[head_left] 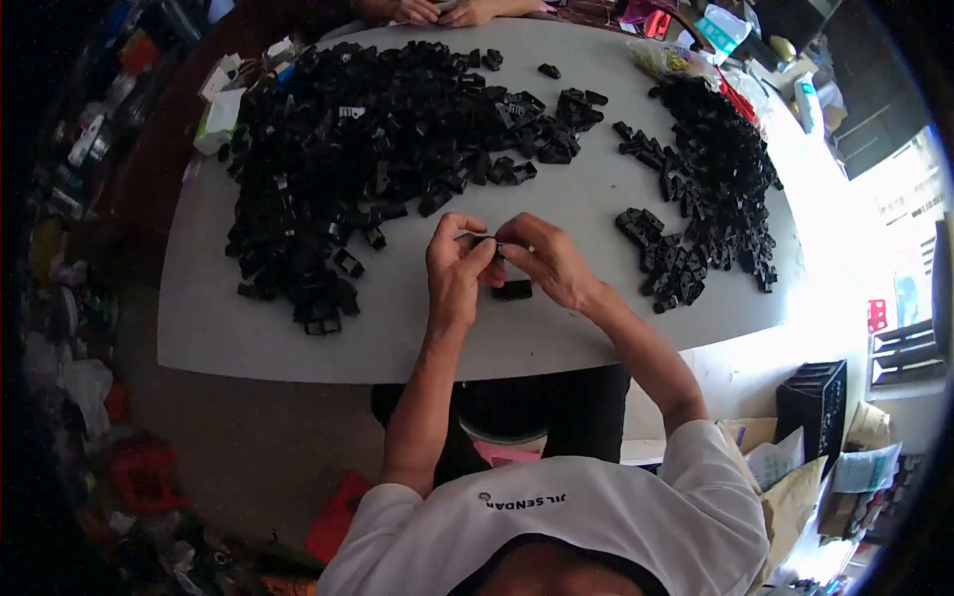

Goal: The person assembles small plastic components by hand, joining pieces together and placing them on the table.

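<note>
My left hand [456,270] and my right hand [546,260] meet over the near middle of the white table [397,343]. Between their pinched fingertips is a small black plastic part [484,241], mostly covered by the fingers, so its shape is hard to make out. Just below the fingers, a black rectangular plastic piece [513,290] lies on the table. To the left spreads a large heap of black plastic housings [338,149]. On the right lies a second heap of smaller black parts [720,189].
Across the table, another person's hands [442,12] rest at the far edge. White and green boxes [220,119] stand at the far left. Plastic bags [671,62] and packets crowd the far right corner. A black crate [813,397] and paper bags stand on the floor at right.
</note>
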